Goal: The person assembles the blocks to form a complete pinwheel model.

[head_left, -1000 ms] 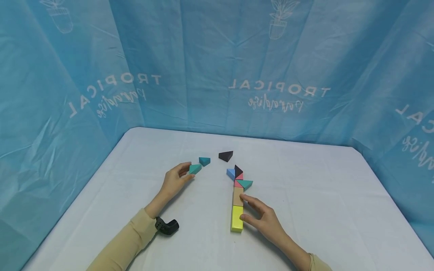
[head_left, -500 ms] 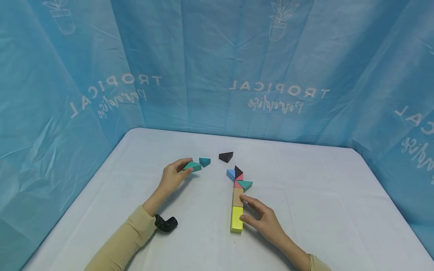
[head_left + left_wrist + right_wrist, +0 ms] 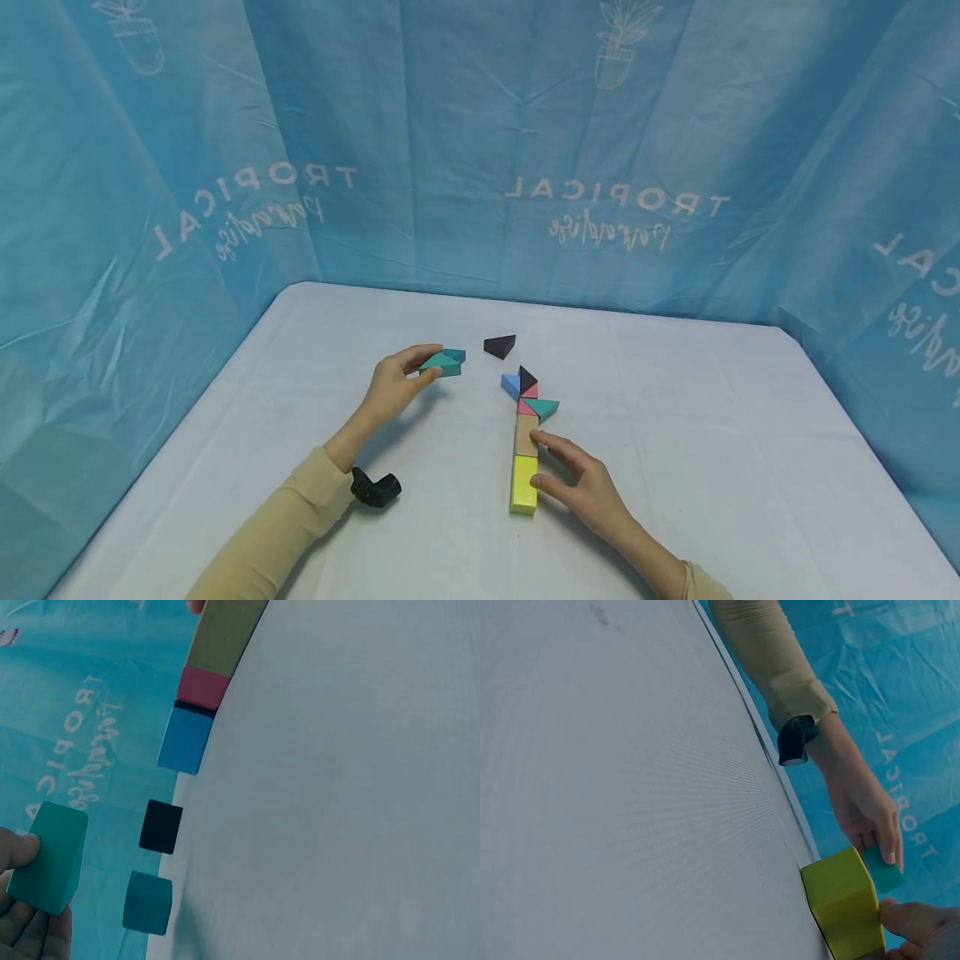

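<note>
Head camera first: closest to me, a person's tan fabric sleeve (image 3: 273, 529) crosses the white cloth-covered table (image 3: 712, 433), with a bent black device (image 3: 377, 489) at that wrist. Near the middle I have a glossy yellow rectangular block (image 3: 523, 485), set end to end with a tan wood-coloured rectangular block (image 3: 527, 436). The right hand (image 3: 592, 496) lies along their right side, thumb and index finger loosely spread; my right wrist feed shows the thumb against the yellow one. Farther up, the row runs on through a small pink triangular block (image 3: 522, 408) with a green triangular block (image 3: 545, 408) against its right side, then a second pink block (image 3: 531, 392), a black triangular block (image 3: 527, 380) and a light-blue block (image 3: 512, 384). Over to the left, the left hand (image 3: 393, 386) pinches a sea-green triangular wedge (image 3: 441, 363) above the cloth. From the head, that wedge partly blocks my sight of a dark-teal block (image 3: 455, 355) just behind; my left wrist feed shows them apart. Farther off lies a black angular block (image 3: 499, 346), and behind everything hangs a blue curtain (image 3: 465, 125) with mirrored white lettering.
</note>
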### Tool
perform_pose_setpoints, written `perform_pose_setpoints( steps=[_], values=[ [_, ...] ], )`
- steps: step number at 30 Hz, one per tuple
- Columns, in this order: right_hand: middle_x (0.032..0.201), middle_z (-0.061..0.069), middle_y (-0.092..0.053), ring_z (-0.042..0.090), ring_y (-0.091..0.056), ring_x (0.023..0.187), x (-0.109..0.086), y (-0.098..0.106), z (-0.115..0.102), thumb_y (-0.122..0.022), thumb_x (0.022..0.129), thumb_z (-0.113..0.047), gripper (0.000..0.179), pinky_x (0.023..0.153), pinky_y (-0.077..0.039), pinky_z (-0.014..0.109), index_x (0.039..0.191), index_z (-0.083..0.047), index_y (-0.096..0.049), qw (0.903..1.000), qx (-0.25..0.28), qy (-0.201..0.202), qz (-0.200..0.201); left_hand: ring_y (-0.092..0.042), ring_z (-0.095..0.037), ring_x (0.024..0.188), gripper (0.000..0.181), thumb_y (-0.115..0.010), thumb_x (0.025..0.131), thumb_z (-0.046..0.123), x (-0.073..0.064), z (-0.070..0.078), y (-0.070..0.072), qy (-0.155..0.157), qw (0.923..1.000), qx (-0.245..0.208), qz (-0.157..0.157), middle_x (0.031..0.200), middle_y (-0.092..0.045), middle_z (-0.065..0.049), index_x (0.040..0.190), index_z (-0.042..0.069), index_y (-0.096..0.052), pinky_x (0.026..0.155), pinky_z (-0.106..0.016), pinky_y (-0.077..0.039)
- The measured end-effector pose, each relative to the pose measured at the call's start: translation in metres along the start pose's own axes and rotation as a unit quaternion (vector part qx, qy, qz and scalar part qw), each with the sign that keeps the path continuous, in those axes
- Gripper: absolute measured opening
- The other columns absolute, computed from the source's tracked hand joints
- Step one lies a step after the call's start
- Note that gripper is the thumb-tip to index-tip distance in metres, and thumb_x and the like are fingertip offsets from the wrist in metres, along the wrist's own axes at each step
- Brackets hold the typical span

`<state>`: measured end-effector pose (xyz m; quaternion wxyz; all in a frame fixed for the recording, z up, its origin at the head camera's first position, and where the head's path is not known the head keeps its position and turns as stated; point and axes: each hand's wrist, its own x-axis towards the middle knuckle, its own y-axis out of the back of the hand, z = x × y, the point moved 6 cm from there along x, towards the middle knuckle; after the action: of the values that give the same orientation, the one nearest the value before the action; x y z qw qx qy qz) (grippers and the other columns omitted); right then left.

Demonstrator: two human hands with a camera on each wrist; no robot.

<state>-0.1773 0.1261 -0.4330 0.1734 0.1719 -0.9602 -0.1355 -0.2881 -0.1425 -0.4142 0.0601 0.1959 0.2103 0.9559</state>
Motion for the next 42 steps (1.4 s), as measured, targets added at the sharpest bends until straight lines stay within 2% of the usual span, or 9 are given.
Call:
perform_pose_setpoints(
  steps=[4, 8, 14, 19, 28, 42],
  values=[
    [0.132, 0.022, -0.051, 0.036, -0.043, 0.126, 0.001, 0.0, 0.0, -0.072, 0.081, 0.0, 0.053, 0.103, -0.034, 0.038, 0.13, 0.007, -0.051, 1.0, 0.0, -0.001, 0.001, -0.056, -0.034, 0.111, 0.041, -0.066, 0.09, 0.012, 0.003, 0.005, -0.012, -0.004, 0.9996, -0.022, -0.017, 0.122, -0.059, -0.021, 0.126, -0.003, -0.057, 0.095, -0.044, -0.044],
    [0.132, 0.022, -0.052, 0.036, -0.043, 0.126, 0.001, 0.0, 0.0, -0.072, 0.081, -0.001, 0.053, 0.103, -0.034, 0.037, 0.129, 0.007, -0.051, 1.0, -0.003, 0.0, 0.001, -0.057, -0.032, 0.112, 0.04, -0.067, 0.089, 0.012, 0.007, 0.01, -0.023, -0.002, 0.9992, -0.031, -0.028, 0.122, -0.06, -0.018, 0.126, 0.0, -0.058, 0.096, -0.043, -0.044],
    [0.131, 0.022, -0.052, 0.036, -0.043, 0.125, 0.001, 0.0, 0.0, -0.072, 0.081, 0.0, 0.053, 0.103, -0.035, 0.034, 0.129, 0.007, -0.051, 0.9999, -0.009, 0.003, 0.004, -0.058, -0.027, 0.112, 0.039, -0.066, 0.09, 0.017, 0.013, 0.015, -0.043, -0.008, 0.9987, -0.008, -0.051, 0.123, -0.06, -0.012, 0.126, 0.004, -0.059, 0.093, -0.037, -0.047],
    [0.132, 0.022, -0.051, 0.036, -0.043, 0.126, 0.0, 0.0, 0.0, -0.072, 0.081, -0.001, 0.053, 0.103, -0.034, 0.039, 0.13, 0.006, -0.051, 1.0, -0.004, -0.004, 0.002, -0.057, -0.023, 0.112, 0.037, -0.065, 0.091, 0.015, 0.017, 0.019, -0.057, -0.022, 0.9978, -0.001, -0.063, 0.121, -0.062, -0.009, 0.125, 0.002, -0.06, 0.093, -0.035, -0.047],
    [0.132, 0.022, -0.051, 0.037, -0.043, 0.126, 0.001, -0.001, 0.001, -0.072, 0.081, 0.0, 0.053, 0.103, -0.034, 0.04, 0.13, 0.007, -0.051, 1.0, -0.003, -0.001, 0.001, -0.056, -0.022, 0.114, 0.036, -0.065, 0.09, 0.011, 0.015, 0.004, -0.074, -0.007, 0.9977, 0.015, -0.065, 0.122, -0.061, -0.01, 0.124, 0.002, -0.061, 0.093, -0.031, -0.047],
    [0.133, 0.021, -0.051, 0.035, -0.043, 0.127, 0.001, -0.001, 0.0, -0.072, 0.082, -0.001, 0.053, 0.103, -0.034, 0.041, 0.13, 0.006, -0.051, 0.9999, -0.005, -0.01, 0.001, -0.054, -0.021, 0.117, 0.037, -0.066, 0.089, 0.007, 0.015, -0.01, -0.088, 0.003, 0.9965, 0.029, -0.078, 0.124, -0.06, -0.009, 0.125, 0.003, -0.06, 0.094, -0.028, -0.045]
  ],
)
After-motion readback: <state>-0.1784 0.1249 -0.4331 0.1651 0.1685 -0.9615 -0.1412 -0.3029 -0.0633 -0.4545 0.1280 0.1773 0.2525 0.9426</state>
